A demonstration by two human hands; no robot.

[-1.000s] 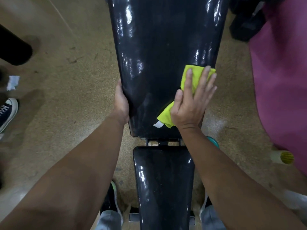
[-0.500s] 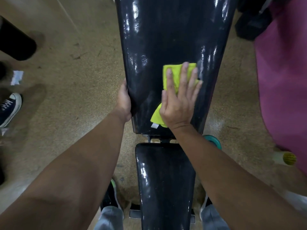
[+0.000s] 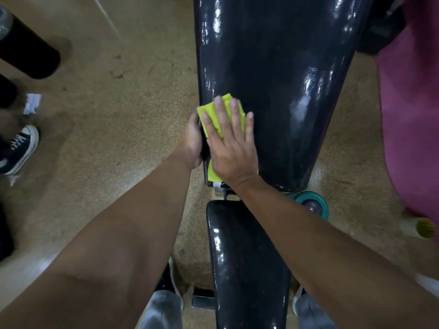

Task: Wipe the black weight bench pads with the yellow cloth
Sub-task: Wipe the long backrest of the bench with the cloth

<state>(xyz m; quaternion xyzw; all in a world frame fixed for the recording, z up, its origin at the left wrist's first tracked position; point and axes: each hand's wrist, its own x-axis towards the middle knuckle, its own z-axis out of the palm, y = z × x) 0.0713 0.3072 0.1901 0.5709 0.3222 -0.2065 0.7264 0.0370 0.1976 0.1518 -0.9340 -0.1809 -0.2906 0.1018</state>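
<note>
1. Back pad: black, glossy, the far and wider of the two bench pads. I see its near edge just above a short gap showing the frame, and its left and right edges tapering toward me.
2. Seat pad: black, narrow, nearest to me, running between my knees. Its far edge sits just short of the back pad, the two apart.
3. Yellow cloth: lies flat on the near-left part of the back pad, one corner at the pad's left edge, a strip showing below my palm near the pad's near edge.
4. Right hand: fingers straight and slightly spread, pressing flat on the cloth.
5. Left hand: curled round the left edge of the back pad, just beside the cloth; its fingertips are hidden under the pad.
6. Open room: I see bare back pad to the right and far side of the cloth; speckled tan floor lies open to the left of the bench.
7. Left margin: a dark sneaker with white lettering I cannot read, a white scrap, a black cylinder.
8. Right margin: a magenta mat, a teal disc just beside the near right corner of the back pad, a yellow-ended object.
</note>
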